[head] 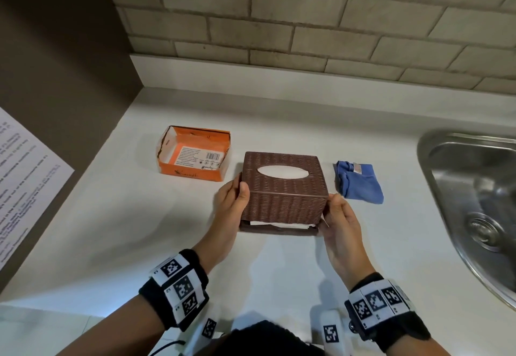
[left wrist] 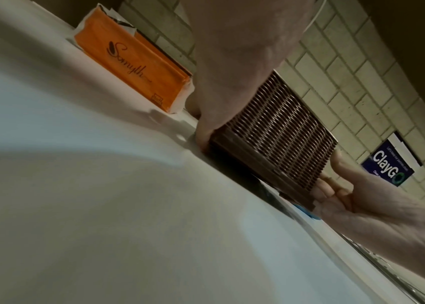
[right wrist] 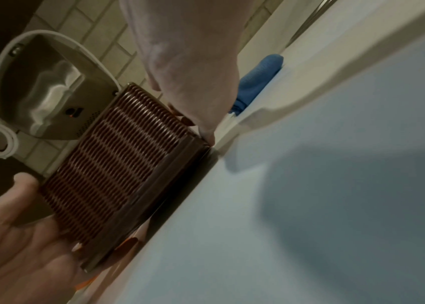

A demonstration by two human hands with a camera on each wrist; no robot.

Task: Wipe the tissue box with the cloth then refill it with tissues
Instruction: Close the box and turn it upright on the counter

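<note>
A brown woven tissue box cover [head: 283,188] stands over its dark base [head: 279,232] on the white counter. White tissues [head: 282,172] show through the oval top opening and in the gap above the base at the front. My left hand [head: 240,192] grips the cover's left side, thumb on the front face. On the right side my right hand [head: 333,205] holds it, thumb at the front corner. In the wrist views the cover [left wrist: 276,131] [right wrist: 118,164] sits between both hands. A folded blue cloth [head: 358,182] [right wrist: 258,76] lies just right of the box.
An opened orange cardboard tissue carton [head: 192,157] [left wrist: 133,65] sits left of the box, nothing inside it. A steel sink [head: 474,202] takes the right edge. A brick wall runs behind, a brown side wall with a printed sheet [head: 25,182] to the left.
</note>
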